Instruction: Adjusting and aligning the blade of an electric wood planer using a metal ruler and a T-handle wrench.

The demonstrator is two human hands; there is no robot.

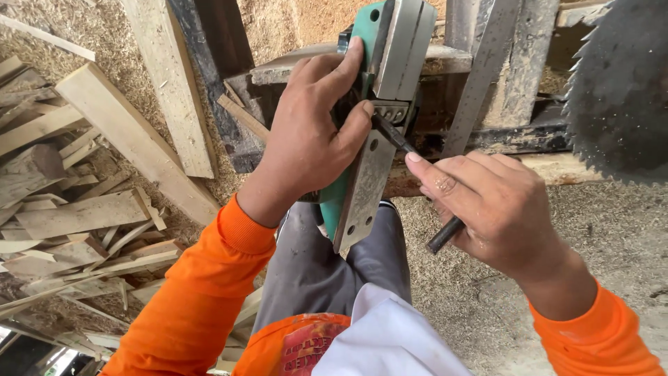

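While the green electric planer [379, 104] stands upturned over the person's lap, its metal sole facing the camera and its long axis running from near to far, the left hand [313, 132] is closed around its left flank. The right hand [497, 205], closed on a dark wrench [417, 182], approaches from the lower right, tip at the blade drum. A circular saw blade [619, 90] stands to the right.
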